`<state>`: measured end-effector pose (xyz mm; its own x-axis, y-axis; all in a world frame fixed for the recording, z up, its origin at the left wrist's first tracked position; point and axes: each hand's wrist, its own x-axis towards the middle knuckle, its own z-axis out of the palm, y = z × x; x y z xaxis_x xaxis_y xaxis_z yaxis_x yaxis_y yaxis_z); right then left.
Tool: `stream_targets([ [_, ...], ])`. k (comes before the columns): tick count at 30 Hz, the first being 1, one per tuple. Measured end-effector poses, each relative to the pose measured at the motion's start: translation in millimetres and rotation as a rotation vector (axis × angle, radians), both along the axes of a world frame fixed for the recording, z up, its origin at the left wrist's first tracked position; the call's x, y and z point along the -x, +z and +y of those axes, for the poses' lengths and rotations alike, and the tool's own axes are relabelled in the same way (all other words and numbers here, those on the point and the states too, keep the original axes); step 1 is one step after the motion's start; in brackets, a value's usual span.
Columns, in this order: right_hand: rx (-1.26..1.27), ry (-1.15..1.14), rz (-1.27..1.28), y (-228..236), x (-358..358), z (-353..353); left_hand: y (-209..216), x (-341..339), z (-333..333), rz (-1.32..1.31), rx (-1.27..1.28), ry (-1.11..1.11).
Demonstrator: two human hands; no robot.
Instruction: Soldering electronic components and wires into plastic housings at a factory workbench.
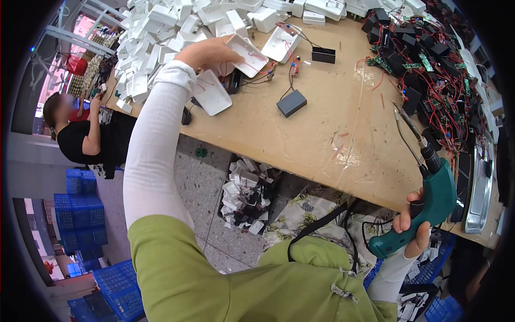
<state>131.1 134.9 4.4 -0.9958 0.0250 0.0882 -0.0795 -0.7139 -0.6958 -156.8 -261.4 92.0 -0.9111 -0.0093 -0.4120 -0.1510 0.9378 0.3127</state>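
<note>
My left hand (206, 52) reaches across the table, its fingers closed on the edge of a white plastic casing (249, 58) with thin red wires in it. Below that hand lies a second white casing (213, 95), and a third casing (281, 44) sits just to its right. A black box (323, 55) and a dark grey box (292, 103), both wired to small parts, rest on the tabletop nearby. My right hand (412, 220) grips a green soldering gun (441, 196) by its handle at the table's right front, the metal tip pointing up and away.
White casings (155, 43) are heaped at the far left. Black boxes, circuit boards and red wires form a pile (424, 59) at the far right, near a metal tray (479, 188). Under the table stands a bin of scraps (247, 193). Another person (80, 134) works at left, beyond blue crates (80, 214).
</note>
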Motion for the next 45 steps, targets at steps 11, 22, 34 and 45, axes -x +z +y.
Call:
stream_targets([
  [11, -0.009, -0.009, 0.024, -2, -1, 0, 24, -9, -49, 0.383, -0.799, 0.253],
  [22, -0.02, 0.055, 0.053, -1, 8, -8, 115, -24, -103, 0.973, -1.677, 0.45],
  [34, -0.033, 0.111, 0.093, 15, 26, -8, 92, -253, -133, 1.12, -1.44, 0.554],
  [45, 0.056, 0.463, 0.087, -6, 77, 17, -211, -439, -111, 0.874, -1.517, 1.432],
])
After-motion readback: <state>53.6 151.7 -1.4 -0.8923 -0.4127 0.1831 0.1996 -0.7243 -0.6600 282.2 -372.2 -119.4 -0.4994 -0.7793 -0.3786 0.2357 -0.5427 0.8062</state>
